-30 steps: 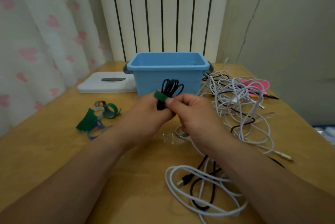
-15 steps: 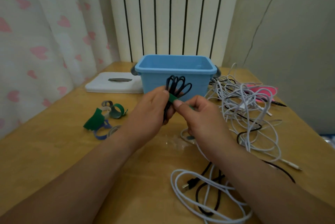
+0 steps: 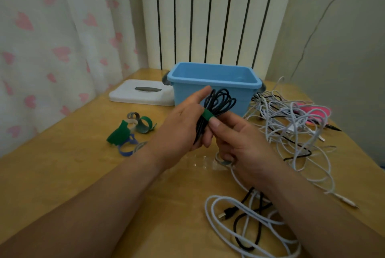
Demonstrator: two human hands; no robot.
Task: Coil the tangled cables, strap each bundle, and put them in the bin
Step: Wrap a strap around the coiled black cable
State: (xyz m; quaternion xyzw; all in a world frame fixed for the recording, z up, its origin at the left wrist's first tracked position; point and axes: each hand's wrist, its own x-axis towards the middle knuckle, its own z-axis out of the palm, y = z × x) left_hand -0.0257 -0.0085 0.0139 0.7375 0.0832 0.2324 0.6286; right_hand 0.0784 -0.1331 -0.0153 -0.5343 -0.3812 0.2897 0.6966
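both hands are raised together just in front of the blue bin point(image 3: 214, 90), forearms reaching in from the near edge of the wooden table point(image 3: 62, 163). the left hand point(image 3: 179, 130) is wrapped around the lower part of the coiled black cable point(image 3: 216, 109), its index finger stretched up toward the bin's front wall. the right hand point(image 3: 239, 145) pinches the bundle with its thumb pressed just under the green strap point(image 3: 207, 115), which circles the coil's middle. the cable's loops fan out above the strap, overlapping the bin's front face.

compared with half a second ago, the strap now shows fully closed around the coil rather than half hidden between the fingers, and the left index finger has straightened.

left of the bin lie spare straps point(image 3: 129, 132); right of it, the tangled white cables point(image 3: 291, 128); nearer than the bin, a loose white and black cable pile point(image 3: 245, 220).
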